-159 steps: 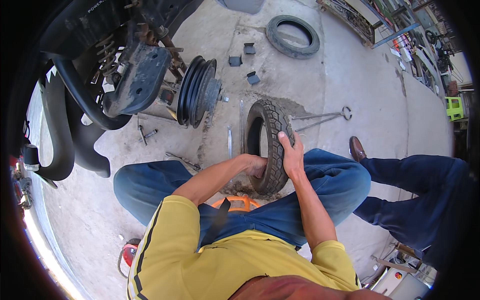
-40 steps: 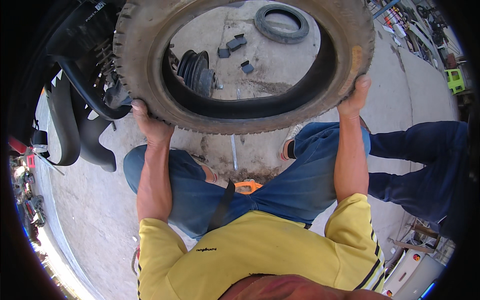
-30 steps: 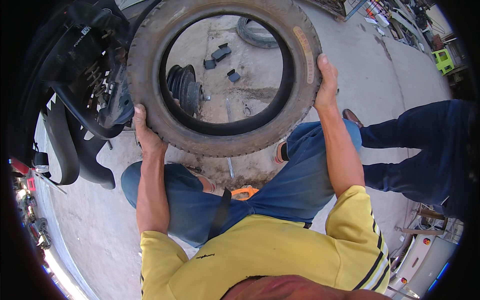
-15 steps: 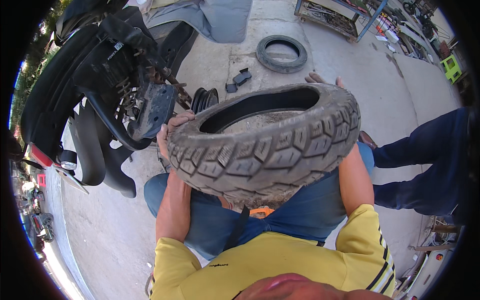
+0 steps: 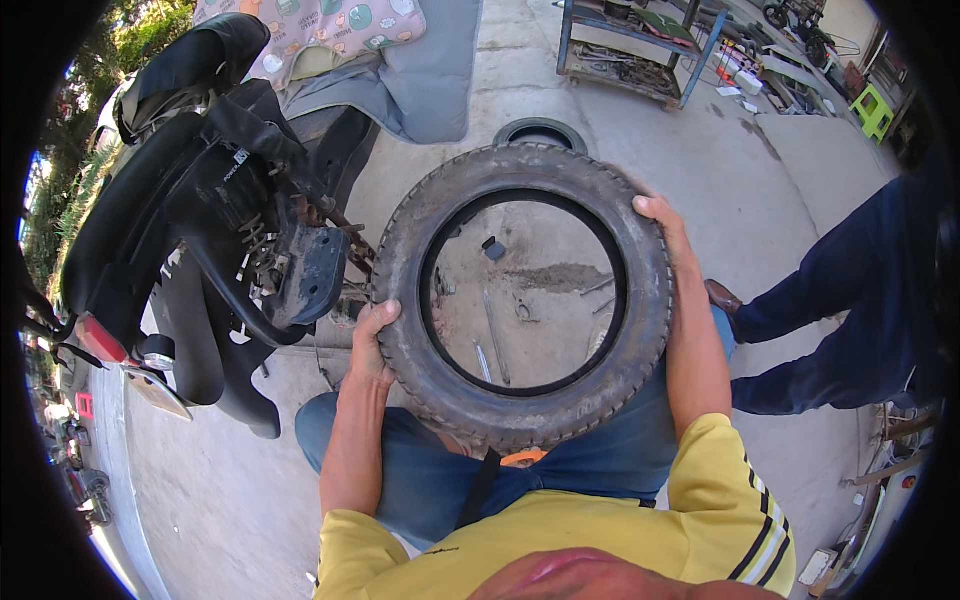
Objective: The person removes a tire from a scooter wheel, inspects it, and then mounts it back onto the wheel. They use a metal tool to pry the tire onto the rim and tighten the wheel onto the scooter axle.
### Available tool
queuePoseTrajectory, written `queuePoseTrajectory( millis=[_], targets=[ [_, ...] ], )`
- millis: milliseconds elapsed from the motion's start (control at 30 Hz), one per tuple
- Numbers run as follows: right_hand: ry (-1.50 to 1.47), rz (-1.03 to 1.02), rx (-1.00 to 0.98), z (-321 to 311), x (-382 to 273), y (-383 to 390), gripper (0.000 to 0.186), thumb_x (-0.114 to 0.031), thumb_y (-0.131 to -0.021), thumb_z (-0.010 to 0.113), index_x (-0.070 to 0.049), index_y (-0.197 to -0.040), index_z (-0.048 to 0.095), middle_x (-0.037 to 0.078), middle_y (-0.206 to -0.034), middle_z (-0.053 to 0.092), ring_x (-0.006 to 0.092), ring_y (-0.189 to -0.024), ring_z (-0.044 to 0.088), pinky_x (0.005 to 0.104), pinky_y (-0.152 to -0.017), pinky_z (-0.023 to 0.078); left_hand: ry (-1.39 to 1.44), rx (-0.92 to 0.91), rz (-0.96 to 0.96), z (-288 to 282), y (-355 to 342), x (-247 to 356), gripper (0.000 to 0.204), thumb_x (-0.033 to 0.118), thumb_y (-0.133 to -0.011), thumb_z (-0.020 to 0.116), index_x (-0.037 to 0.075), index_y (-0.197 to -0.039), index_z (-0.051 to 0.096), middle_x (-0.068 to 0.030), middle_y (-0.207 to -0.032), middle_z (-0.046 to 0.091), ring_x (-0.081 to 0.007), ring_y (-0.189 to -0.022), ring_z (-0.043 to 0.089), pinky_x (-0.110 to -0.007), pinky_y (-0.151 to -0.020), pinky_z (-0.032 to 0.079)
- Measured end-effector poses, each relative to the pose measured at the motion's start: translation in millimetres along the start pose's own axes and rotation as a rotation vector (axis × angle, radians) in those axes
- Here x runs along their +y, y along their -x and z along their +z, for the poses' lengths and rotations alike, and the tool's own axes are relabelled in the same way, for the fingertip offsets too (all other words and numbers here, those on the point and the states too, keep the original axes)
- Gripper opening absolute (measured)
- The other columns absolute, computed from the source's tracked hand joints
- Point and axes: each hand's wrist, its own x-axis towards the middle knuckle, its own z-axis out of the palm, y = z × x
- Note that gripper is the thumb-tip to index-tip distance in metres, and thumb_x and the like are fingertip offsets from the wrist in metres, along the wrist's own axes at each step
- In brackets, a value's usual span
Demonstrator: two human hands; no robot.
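A worn black tyre point(image 5: 402, 262) with chunky tread is raised in front of me, its open ring facing up toward me. My left hand point(image 5: 374, 338) grips its left side, thumb over the sidewall. On the upper right side, my right hand point(image 5: 660, 220) has hold of it too, the thumb on top. The other fingers of both hands are hidden behind the tyre. Through its opening, long metal bars point(image 5: 497, 338), a small dark block point(image 5: 493, 248) and a patch of dirt point(image 5: 560, 278) show on the concrete floor.
To the left stands a partly dismantled scooter point(image 5: 215, 195). Behind my tyre lies a second tyre point(image 5: 540, 128), mostly covered. A person's dark-trousered legs point(image 5: 840, 300) are close on the right. Farther back are a metal trolley point(image 5: 625, 80), a grey cloth point(image 5: 430, 95) and a green stool point(image 5: 873, 112).
The tyre has tipped from showing its tread to showing its flat side and open ring. Both hands have turned with it, and the wheel rim beside the scooter is now hidden.
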Motion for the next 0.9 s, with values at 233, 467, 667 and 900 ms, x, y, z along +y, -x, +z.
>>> queuePoseTrajectory(
  millis=[233,467,667,900],
  targets=[
    [0.522,0.028,0.113,-6,23,-13,0.071,-0.047,-0.100,0.069,0.006,-0.145,0.057,0.014,-0.129,0.070,0.0213,-0.116,0.065,0.0318,-0.103,0.048,-0.173,-0.015,0.281,39,17,15,0.080,0.029,-0.072,0.084,-0.012,-0.135,0.054,-0.0219,-0.116,0.070,-0.0309,-0.093,0.074,-0.044,-0.085,0.064],
    [1.606,-0.481,0.299,58,61,-6,0.093,-0.066,-0.100,0.053,0.003,-0.160,0.035,0.028,-0.162,0.036,0.0420,-0.152,0.034,0.0529,-0.123,0.027,-0.174,0.024,0.262,48,11,2,0.078,0.028,-0.073,0.083,-0.010,-0.135,0.054,-0.0202,-0.114,0.069,-0.0290,-0.093,0.073,-0.042,-0.083,0.063],
    [1.507,-0.750,-0.021,107,79,-18,0.105,-0.074,-0.095,0.051,0.002,-0.163,0.026,0.024,-0.170,0.024,0.0410,-0.160,0.017,0.0575,-0.129,0.011,-0.237,0.039,0.308,64,5,-3,0.076,0.027,-0.073,0.083,-0.008,-0.135,0.053,-0.0182,-0.112,0.069,-0.0283,-0.093,0.072,-0.041,-0.082,0.062],
    [1.462,-0.902,-0.206,121,79,-14,0.103,-0.072,-0.090,0.057,-0.008,-0.165,0.028,0.013,-0.172,0.027,0.0313,-0.161,0.019,0.0571,-0.130,0.009,-0.280,-0.013,0.303,63,7,-14,0.079,0.019,-0.072,0.083,-0.006,-0.141,0.051,-0.0153,-0.119,0.067,-0.0265,-0.101,0.070,-0.039,-0.091,0.058]
  ],
)
